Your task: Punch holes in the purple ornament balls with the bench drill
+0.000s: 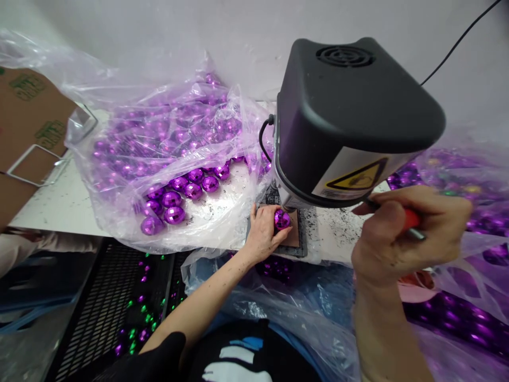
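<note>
My left hand point(263, 233) holds a shiny purple ball point(282, 219) between thumb and fingers, on a small brown pad point(293, 236) at the base of a machine. Above it hangs the machine's large black housing point(353, 116), which has a yellow warning label. To the right, my right hand point(409, 233) is wrapped round a lever with a red grip point(411, 218) at the machine's side. The ball's underside is hidden by my fingers.
An open clear bag point(131, 212) with many purple balls lies left of the machine on the white table point(51, 212). A cardboard box point(27, 122) stands far left. More bagged purple balls are at right. Below left is a black crate point(107, 286).
</note>
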A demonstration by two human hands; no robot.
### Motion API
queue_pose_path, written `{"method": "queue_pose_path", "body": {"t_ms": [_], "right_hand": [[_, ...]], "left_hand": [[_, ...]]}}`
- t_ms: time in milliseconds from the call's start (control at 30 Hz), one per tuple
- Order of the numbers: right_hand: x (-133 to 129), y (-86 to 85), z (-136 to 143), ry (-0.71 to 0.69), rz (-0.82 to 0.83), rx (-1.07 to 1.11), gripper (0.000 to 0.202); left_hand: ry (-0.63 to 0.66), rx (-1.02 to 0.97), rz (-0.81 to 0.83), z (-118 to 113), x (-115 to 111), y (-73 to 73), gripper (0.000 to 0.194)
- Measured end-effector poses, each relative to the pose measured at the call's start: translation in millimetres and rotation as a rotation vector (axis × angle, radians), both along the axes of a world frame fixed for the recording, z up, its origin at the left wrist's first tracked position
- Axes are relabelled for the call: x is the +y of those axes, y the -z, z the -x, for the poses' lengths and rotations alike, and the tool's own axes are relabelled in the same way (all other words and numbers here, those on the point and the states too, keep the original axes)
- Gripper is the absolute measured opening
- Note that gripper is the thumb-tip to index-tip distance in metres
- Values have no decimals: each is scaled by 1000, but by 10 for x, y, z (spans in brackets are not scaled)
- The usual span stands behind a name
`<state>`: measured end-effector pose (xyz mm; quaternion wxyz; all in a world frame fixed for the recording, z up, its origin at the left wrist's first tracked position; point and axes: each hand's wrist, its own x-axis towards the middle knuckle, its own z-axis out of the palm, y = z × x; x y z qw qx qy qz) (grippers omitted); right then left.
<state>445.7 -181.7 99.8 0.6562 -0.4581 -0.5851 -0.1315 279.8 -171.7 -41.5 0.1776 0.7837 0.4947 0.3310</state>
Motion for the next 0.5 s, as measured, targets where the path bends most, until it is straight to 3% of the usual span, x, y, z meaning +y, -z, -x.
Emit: {"method": "queue_pose_path", "body": {"t_ms": [300, 500], "right_hand": [[-78, 231, 46, -135, 7, 75, 8], [-83, 314, 95, -65, -14, 72, 19]], "left_hand": [[12, -4, 17, 11, 2, -36, 42], [7, -20, 36, 2, -4, -64, 45]]}}
